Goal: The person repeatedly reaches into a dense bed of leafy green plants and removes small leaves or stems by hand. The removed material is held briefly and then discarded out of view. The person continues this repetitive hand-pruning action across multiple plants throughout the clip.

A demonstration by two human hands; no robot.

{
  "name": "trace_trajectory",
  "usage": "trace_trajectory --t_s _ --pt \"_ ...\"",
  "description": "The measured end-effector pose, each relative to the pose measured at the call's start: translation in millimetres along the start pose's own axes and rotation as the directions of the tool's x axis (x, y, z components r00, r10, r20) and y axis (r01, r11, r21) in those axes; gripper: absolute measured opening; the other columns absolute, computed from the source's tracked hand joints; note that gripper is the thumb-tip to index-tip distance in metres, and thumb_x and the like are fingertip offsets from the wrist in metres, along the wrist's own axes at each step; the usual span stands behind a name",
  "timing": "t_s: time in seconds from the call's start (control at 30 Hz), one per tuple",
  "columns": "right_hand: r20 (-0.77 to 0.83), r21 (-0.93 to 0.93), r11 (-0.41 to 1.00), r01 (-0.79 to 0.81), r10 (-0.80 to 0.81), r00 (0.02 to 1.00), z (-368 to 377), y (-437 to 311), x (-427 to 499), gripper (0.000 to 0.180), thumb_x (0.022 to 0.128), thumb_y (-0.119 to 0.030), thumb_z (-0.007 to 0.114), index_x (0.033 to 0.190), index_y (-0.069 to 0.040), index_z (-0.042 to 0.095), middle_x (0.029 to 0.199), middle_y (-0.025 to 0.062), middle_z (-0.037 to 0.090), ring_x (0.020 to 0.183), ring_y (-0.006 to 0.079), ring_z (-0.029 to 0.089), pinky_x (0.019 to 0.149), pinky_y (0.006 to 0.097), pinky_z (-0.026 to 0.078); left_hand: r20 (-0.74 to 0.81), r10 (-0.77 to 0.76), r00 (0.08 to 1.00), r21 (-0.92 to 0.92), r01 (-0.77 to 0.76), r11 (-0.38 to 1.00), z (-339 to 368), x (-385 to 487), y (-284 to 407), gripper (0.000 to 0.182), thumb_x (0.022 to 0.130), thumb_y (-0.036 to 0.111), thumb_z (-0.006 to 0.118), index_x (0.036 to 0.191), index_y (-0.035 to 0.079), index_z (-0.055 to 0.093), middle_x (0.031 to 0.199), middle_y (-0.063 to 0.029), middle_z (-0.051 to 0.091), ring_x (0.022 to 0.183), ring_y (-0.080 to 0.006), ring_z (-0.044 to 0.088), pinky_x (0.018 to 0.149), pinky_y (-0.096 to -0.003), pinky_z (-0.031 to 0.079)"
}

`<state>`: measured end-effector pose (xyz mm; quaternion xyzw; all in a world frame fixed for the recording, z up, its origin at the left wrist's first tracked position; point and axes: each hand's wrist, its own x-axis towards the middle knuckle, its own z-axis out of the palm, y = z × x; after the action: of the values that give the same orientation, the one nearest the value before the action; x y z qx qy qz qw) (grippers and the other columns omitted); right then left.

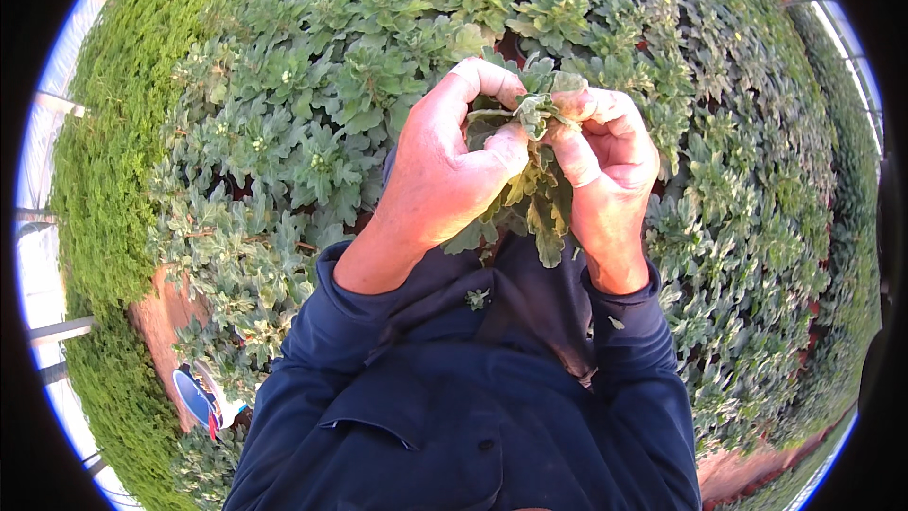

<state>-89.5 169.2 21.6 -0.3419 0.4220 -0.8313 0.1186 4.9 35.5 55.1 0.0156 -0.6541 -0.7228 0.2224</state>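
Observation:
Both hands meet at the leafy tip of a chrysanthemum shoot in front of my body. My left hand pinches it between thumb and index finger from the left. From the right, my right hand grips the same tip with thumb and bent fingers. What looks like pale tape wraps some fingers. Beneath the hands, broader lobed leaves hang down, some yellowish, over my dark trousers. The stem's lower part is hidden behind the hands and leaves.
Dense chrysanthemum plants surround me, some bearing small pale buds. Finer, brighter green foliage grows along the left. A bucket with a blue interior stands at lower left near bare soil. Leaf scraps lie on my clothing.

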Motion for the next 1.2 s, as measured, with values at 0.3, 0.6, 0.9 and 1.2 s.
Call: trace_trajectory --t_s 0.3,0.6,0.9,1.2 --pt "0.006 -0.076 0.997 -0.02 0.021 1.0 -0.9 3.4 0.4 0.024 0.094 0.009 0.066 0.116 0.0 0.063 0.119 0.0062 0.063 0.106 0.0144 0.065 0.094 0.0301 0.054 -0.17 -0.191 0.967 -0.019 0.19 0.982 0.0 -0.3 -6.1 0.031 0.09 0.006 0.07 0.119 0.004 0.059 0.106 0.0009 0.063 0.095 -0.0071 0.057 0.085 -0.0236 0.048" --pt "-0.024 -0.126 0.991 -0.043 0.04 0.999 2.4 1.1 -0.6 0.032 0.093 0.011 0.065 0.122 -0.001 0.059 0.124 0.0067 0.062 0.111 0.016 0.064 0.1 0.032 0.053 -0.071 -0.076 0.995 -0.11 0.068 0.992 -13.6 -1.6 -16.6 0.026 0.102 0.018 0.068 0.122 0.004 0.06 0.114 -0.0022 0.066 0.104 -0.0087 0.061 0.092 -0.0264 0.05" --pt "-0.071 -0.19 0.981 0.04 -0.054 0.996 -3.1 1.3 -1.2 0.032 0.092 0.007 0.068 0.122 -0.001 0.059 0.126 0.0119 0.064 0.109 0.0185 0.065 0.091 0.0326 0.056 -0.033 -0.046 0.998 -0.303 0.034 0.952 -12.7 -0.3 -29.4 0.019 0.106 0.014 0.06 0.121 0.002 0.061 0.117 -0.0043 0.068 0.105 -0.01 0.063 0.094 -0.0269 0.05" --pt "0.43 -0.712 0.465 0.526 -0.304 0.85 -20.8 -19.9 17.4 0.029 0.078 -0.005 0.078 0.106 -0.005 0.072 0.127 0.0216 0.064 0.114 0.0385 0.062 0.089 0.0431 0.055 -0.014 -0.039 0.999 -0.242 0.035 0.97 -14.4 -0.1 -29.3 0.022 0.103 0.014 0.064 0.12 0.001 0.062 0.116 -0.0048 0.068 0.104 -0.0106 0.064 0.093 -0.0278 0.05"
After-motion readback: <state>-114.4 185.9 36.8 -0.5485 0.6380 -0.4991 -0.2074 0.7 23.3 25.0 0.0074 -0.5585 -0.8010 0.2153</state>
